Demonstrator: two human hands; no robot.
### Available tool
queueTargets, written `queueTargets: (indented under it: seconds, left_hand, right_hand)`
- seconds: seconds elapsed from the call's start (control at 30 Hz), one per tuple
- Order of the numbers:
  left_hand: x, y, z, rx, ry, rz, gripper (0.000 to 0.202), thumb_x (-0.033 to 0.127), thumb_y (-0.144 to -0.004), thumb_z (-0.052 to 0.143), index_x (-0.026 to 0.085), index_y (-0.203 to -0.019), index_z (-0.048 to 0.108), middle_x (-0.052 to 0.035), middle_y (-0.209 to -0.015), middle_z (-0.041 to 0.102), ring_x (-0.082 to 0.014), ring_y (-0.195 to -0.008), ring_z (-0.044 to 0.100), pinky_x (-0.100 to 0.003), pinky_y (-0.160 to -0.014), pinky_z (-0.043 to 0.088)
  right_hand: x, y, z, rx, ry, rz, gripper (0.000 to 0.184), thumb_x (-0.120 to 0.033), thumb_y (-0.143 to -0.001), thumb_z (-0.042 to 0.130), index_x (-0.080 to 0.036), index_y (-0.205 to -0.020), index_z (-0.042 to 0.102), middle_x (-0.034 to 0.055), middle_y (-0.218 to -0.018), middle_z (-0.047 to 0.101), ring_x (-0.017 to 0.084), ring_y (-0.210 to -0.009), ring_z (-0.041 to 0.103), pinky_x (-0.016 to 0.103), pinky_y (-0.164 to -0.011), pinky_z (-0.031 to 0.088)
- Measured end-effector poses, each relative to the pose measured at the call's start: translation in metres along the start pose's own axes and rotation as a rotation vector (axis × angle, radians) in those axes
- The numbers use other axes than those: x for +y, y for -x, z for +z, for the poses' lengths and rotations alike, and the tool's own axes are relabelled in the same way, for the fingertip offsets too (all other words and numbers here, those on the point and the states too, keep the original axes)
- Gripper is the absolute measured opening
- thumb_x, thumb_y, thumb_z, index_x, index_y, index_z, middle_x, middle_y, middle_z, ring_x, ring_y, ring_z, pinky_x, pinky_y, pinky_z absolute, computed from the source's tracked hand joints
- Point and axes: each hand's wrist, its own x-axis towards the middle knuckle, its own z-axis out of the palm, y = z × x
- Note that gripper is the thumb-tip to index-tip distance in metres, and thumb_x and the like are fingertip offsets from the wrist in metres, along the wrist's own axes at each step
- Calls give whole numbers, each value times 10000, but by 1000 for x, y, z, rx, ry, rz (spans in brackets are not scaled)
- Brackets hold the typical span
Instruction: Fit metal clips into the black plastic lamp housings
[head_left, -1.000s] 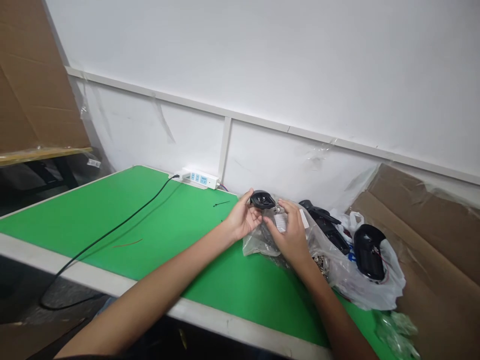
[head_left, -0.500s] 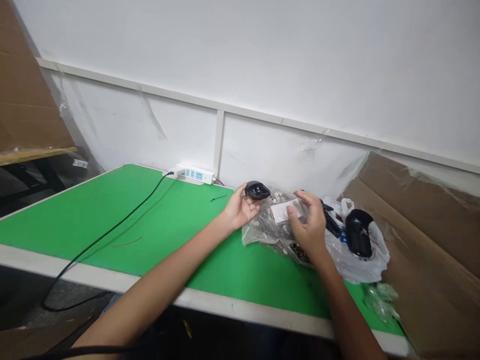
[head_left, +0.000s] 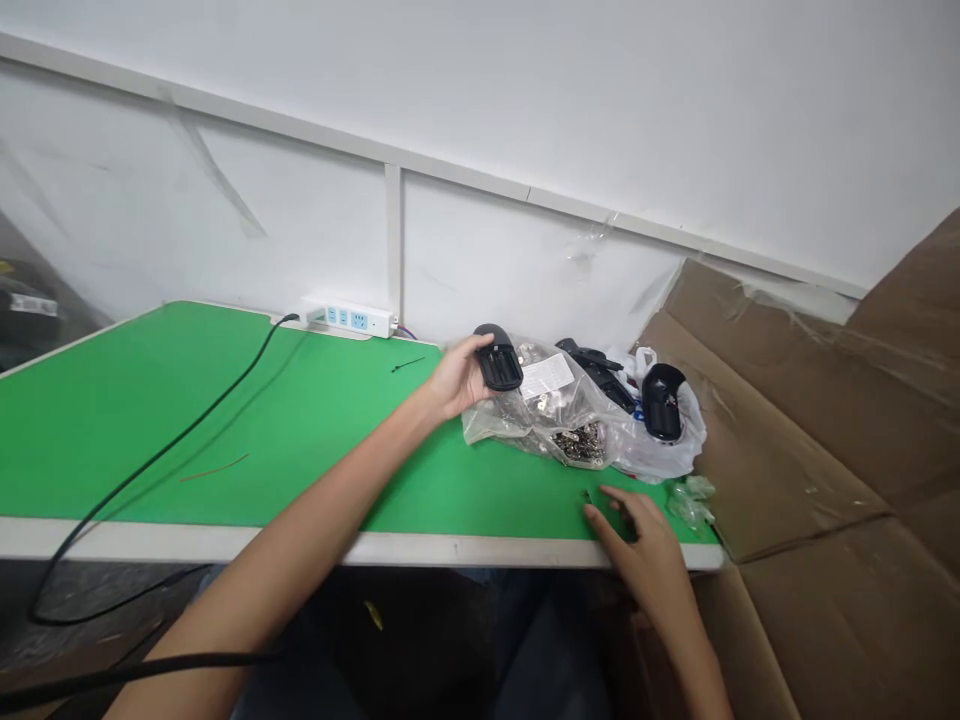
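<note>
Head view: right hand [head_left: 645, 535] has left the bag [head_left: 517, 425].

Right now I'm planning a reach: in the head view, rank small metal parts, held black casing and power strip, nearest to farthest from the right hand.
1. Small metal parts: ahead, slightly left of the right hand.
2. Black casing: farther left, in the left hand.
3. Power strip: far left, by the wall.

Two hands [head_left: 459, 380], one power strip [head_left: 349, 318]
</note>
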Motion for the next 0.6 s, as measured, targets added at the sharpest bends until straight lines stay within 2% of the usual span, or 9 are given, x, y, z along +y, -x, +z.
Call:
queueTargets:
  seconds: [0.07, 0.13, 0.23, 0.3, 0.37, 0.43, 0.6]
  left_hand:
    - [-2, 0, -1, -34, -64, 15, 124, 217, -917, 667, 135, -1006, 642, -113, -900, 762, -208, -723, 736, -362, -680, 656]
    - [-3, 1, -2, -58, -112, 36, 185, 186, -888, 731, 139, -1041, 638, -120, -932, 765, -202, -720, 743, -349, -676, 657]
    - [-6, 1, -4, -32, -124, 75, 454, 205, -853, 826, 185, -1237, 584, -108, -977, 762, -195, -705, 754, -301, -621, 637]
    - [-8, 1, -5, 13, -121, 77, 687, 261, -858, 849, 237, -1429, 467, -96, -991, 755, -191, -659, 752, -259, -549, 597]
    - [-8, 1, -5, 44, -126, 69, 846, 308, -884, 832, 283, -1558, 322, -83, -992, 745, -185, -616, 742, -227, -490, 551]
    - [-8, 1, -6, 56, -137, 64, 907, 330, -900, 813, 298, -1606, 245, -66, -976, 731, -174, -586, 726, -216, -457, 524]
    - [-4, 3, -9, 88, -204, 121, 966, 277, -810, 876, 248, -1578, 291, -44, -987, 709, -136, -584, 669, -188, -418, 465]
  right_hand:
    - [0, -6, 7, -32, 21, -39, 541, -676, -958, 616, -209, -1190, 761, 90, -936, 708, 252, -831, 679, 387, -743, 574]
    - [-2, -16, 11, -72, 20, -85, 527, -663, -1005, 538, -205, -1132, 765, 81, -880, 695, 242, -786, 676, 369, -709, 559]
    - [-9, -30, 16, -81, -6, -126, 558, -684, -1021, 463, -202, -935, 731, 73, -782, 686, 237, -707, 663, 363, -669, 540]
    - [-19, -37, 20, -91, -61, -119, 540, -690, -1008, 482, -209, -886, 697, 66, -751, 690, 231, -667, 656, 356, -643, 539]
    - [-35, -45, 25, -111, -150, -102, 493, -668, -999, 524, -212, -908, 688, 66, -778, 712, 226, -685, 678, 344, -649, 555]
    - [-58, -58, 29, -132, -247, -109, 439, -631, -992, 570, -211, -948, 689, 68, -829, 734, 225, -742, 708, 330, -674, 573]
    - [-125, -120, 30, -183, -407, -303, 300, -513, -983, 631, -218, -981, 687, 56, -892, 750, 206, -774, 714, 321, -719, 591]
